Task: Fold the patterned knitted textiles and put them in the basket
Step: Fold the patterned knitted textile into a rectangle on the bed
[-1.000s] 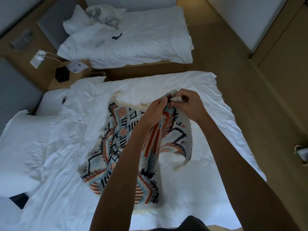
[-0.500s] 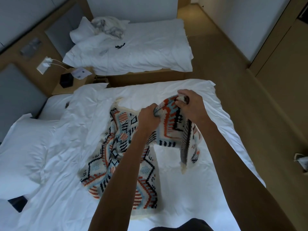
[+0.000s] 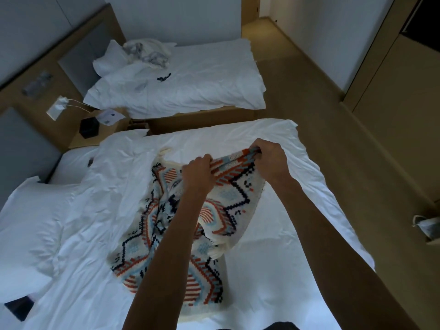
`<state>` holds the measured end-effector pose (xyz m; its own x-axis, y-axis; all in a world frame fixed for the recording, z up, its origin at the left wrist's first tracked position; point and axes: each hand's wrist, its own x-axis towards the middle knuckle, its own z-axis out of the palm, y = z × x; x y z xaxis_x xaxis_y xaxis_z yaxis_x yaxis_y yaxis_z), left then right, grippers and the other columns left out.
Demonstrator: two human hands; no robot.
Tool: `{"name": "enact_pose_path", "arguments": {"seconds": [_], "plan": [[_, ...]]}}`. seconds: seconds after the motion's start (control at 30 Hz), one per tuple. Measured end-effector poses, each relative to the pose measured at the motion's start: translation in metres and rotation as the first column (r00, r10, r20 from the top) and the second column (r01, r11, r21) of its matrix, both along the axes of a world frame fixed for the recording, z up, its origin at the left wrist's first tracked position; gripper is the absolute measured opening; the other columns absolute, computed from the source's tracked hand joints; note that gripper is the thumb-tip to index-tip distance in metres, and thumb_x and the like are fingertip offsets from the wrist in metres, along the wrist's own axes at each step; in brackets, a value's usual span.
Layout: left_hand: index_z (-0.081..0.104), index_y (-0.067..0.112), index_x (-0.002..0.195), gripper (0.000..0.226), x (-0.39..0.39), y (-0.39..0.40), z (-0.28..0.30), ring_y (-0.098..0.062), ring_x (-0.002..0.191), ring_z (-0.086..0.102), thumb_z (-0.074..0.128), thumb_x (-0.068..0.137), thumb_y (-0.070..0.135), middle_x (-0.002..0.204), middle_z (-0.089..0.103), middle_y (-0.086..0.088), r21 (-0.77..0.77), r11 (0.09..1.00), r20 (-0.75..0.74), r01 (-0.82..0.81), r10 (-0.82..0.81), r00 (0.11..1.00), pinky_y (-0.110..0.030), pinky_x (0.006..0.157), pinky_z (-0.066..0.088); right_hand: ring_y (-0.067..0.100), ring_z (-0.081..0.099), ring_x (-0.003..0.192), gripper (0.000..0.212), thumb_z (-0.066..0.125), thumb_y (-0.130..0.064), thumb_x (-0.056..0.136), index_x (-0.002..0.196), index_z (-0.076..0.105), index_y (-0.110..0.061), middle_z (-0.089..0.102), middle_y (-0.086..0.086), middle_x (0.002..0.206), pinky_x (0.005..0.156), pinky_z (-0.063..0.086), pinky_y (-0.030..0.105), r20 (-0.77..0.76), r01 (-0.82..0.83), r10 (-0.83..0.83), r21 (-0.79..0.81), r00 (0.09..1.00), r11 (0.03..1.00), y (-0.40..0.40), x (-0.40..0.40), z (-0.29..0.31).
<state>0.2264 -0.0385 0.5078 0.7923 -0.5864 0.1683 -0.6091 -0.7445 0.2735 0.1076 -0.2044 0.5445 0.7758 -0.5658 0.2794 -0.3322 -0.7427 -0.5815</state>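
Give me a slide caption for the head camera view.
Both hands, left hand and right hand, grip a patterned knitted textile above a white bed.

Premises: hotel-type twin bedroom. Evidence: two single beds point(image 3: 181, 91) with white linen, padded headboard panels point(image 3: 78, 58), shared bedside table point(image 3: 104, 129), wall socket point(image 3: 56, 109), wood-panelled walls.

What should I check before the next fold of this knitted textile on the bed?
1. Left hand grips the patterned knitted textile edge: ok.
2. Right hand grips the same edge: ok.
3. Edge stretched taut between the hands: ok.
4. Lower part lying flat on the bed: not ok, bunched under the left forearm.
5. Basket in reach: cannot tell, none in view.
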Motion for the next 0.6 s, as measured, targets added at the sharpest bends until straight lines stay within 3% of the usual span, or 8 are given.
{"name": "enact_pose_path", "arguments": {"seconds": [0.07, 0.23, 0.3, 0.4, 0.47, 0.6], "plan": [[0.057, 0.018, 0.101, 0.02, -0.006, 0.014, -0.018, -0.029, 0.086, 0.065, 0.064, 0.083, 0.026, 0.092, 0.065, -0.006, 0.051, 0.993, -0.071, -0.105, 0.108, 0.992, -0.038, 0.069, 0.053, 0.025, 0.064, 0.091, 0.027, 0.053, -0.001, 0.084, 0.099, 0.069, -0.016, 0.072, 0.004, 0.097, 0.073, 0.051, 0.034, -0.002, 0.012, -0.012, -0.053, 1.0, 0.999, 0.002, -0.003, 0.002], [0.065, 0.013, 0.096, 0.016, -0.009, 0.046, -0.036, -0.035, 0.082, 0.068, 0.059, 0.08, 0.012, 0.085, 0.07, -0.012, -0.066, 0.949, -0.134, -0.309, 0.298, 0.945, -0.032, 0.061, 0.042, 0.023, 0.063, 0.091, 0.031, 0.048, -0.003, 0.087, 0.103, 0.069, -0.019, 0.07, 0.002, 0.099, 0.069, 0.042, 0.029, 0.031, 0.165, -0.163, -0.07, 0.986, 0.984, -0.001, -0.013, -0.009], [0.065, 0.012, 0.096, 0.013, -0.002, 0.052, -0.036, -0.036, 0.082, 0.067, 0.059, 0.086, 0.02, 0.085, 0.07, -0.014, -0.111, 0.931, -0.108, -0.348, 0.337, 0.935, -0.032, 0.062, 0.042, 0.025, 0.063, 0.092, 0.03, 0.046, -0.006, 0.091, 0.107, 0.069, -0.018, 0.07, 0.004, 0.1, 0.068, 0.038, 0.028, 0.008, 0.21, -0.21, -0.064, 0.978, 0.976, -0.006, -0.017, -0.017], [0.06, 0.01, 0.097, 0.03, 0.002, 0.057, -0.037, -0.037, 0.082, 0.065, 0.057, 0.095, 0.041, 0.088, 0.068, -0.014, -0.119, 0.9, -0.119, -0.419, 0.406, 0.906, -0.035, 0.063, 0.041, 0.026, 0.063, 0.087, 0.021, 0.048, -0.006, 0.094, 0.103, 0.066, -0.011, 0.069, 0.008, 0.093, 0.067, 0.042, 0.029, 0.008, 0.215, -0.215, -0.006, 0.976, 0.976, -0.014, -0.027, -0.025], [0.058, 0.008, 0.094, 0.034, 0.002, 0.057, -0.041, -0.037, 0.081, 0.064, 0.056, 0.096, 0.042, 0.088, 0.067, -0.016, -0.157, 0.887, -0.147, -0.435, 0.415, 0.898, -0.035, 0.062, 0.041, 0.025, 0.062, 0.081, 0.018, 0.046, -0.002, 0.093, 0.095, 0.064, -0.006, 0.066, 0.007, 0.085, 0.064, 0.044, 0.029, 0.013, 0.174, -0.176, 0.092, 0.984, 0.98, -0.018, -0.033, -0.029], [0.057, 0.003, 0.09, 0.013, -0.003, 0.049, -0.04, -0.031, 0.073, 0.059, 0.056, 0.095, 0.015, 0.082, 0.063, -0.014, -0.432, 0.828, -0.24, -0.357, 0.276, 0.931, -0.031, 0.059, 0.039, 0.026, 0.061, 0.08, 0.028, 0.041, 0.011, 0.082, 0.089, 0.061, -0.006, 0.063, 0.008, 0.081, 0.063, 0.042, 0.03, 0.038, 0.145, -0.153, 0.156, 0.988, 0.977, -0.017, -0.044, -0.043]]}}
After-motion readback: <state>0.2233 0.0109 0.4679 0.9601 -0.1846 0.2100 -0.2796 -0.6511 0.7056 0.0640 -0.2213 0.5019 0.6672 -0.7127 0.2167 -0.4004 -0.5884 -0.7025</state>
